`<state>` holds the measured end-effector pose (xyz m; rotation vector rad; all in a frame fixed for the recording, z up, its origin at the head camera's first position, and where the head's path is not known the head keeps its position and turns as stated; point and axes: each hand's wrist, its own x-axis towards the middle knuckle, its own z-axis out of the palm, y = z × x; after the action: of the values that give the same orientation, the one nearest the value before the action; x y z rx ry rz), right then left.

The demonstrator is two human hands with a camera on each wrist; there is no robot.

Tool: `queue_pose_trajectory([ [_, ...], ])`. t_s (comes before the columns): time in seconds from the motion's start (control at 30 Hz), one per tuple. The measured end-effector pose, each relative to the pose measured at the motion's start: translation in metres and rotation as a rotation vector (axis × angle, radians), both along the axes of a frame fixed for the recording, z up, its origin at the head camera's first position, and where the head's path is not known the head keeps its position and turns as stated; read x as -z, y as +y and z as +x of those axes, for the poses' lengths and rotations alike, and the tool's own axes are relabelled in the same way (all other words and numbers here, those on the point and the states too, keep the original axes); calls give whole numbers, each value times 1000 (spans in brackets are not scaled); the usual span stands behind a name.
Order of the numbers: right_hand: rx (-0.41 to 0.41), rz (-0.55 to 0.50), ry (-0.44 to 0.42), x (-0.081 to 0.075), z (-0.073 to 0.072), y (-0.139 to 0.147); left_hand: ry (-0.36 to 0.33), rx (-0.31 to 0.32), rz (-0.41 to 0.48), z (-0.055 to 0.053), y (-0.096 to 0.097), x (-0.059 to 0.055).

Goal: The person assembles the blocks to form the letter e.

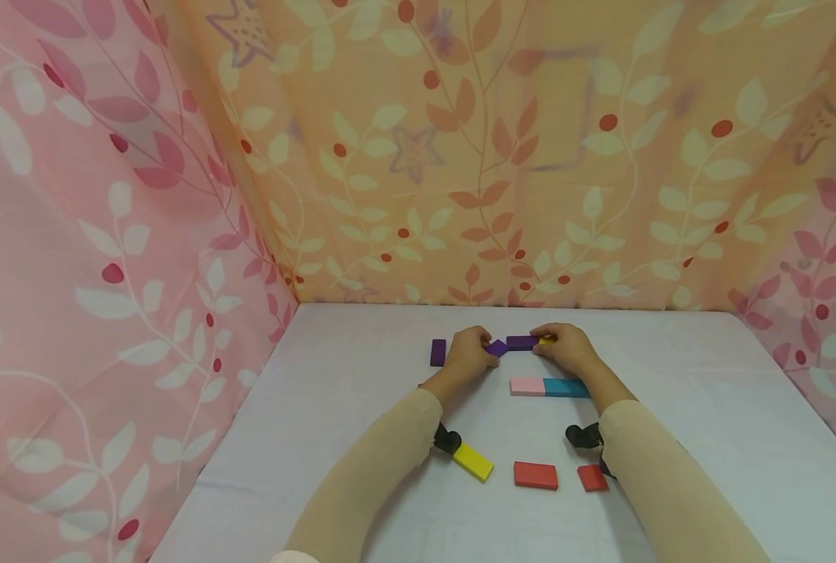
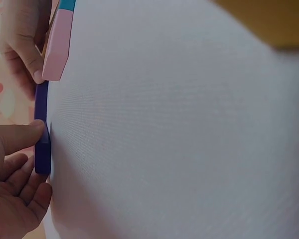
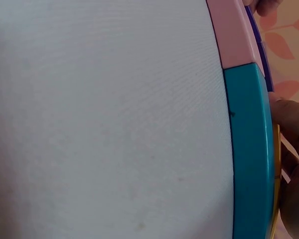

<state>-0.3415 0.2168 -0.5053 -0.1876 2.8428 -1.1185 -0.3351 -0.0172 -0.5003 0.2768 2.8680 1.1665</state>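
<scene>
In the head view my left hand (image 1: 468, 353) pinches a small purple square block (image 1: 497, 348), turned so a corner points forward. Its thumb lies against the near side in the left wrist view. To the right, my right hand (image 1: 565, 346) grips the right end of a longer purple block (image 1: 522, 343) between thumb and fingers. The two purple blocks stand end to end. A yellow block (image 1: 547, 340) shows under the right hand, in line with the long purple one; its edge (image 3: 276, 149) appears behind the teal block in the right wrist view.
Nearer than the hands lie a pink block (image 1: 526, 387) and a teal block (image 1: 565, 388), end to end. Another purple block (image 1: 438, 353) lies left of the left hand. Closer in are a yellow block (image 1: 474, 462), a red rectangle (image 1: 536, 475) and a smaller red block (image 1: 592, 478).
</scene>
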Motion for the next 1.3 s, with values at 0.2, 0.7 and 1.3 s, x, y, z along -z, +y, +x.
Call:
queue_pose_trajectory([
  [0.2,5,0,-2,0,-1,0,-10,-7,-3,1,1,-2],
  [0.7,4,8,-2,-1,0,0,-26,-4,1,2,0,-3],
  [1.3,-35,24,97,-12,4,-10,-46,55,51,3,-10,-5],
])
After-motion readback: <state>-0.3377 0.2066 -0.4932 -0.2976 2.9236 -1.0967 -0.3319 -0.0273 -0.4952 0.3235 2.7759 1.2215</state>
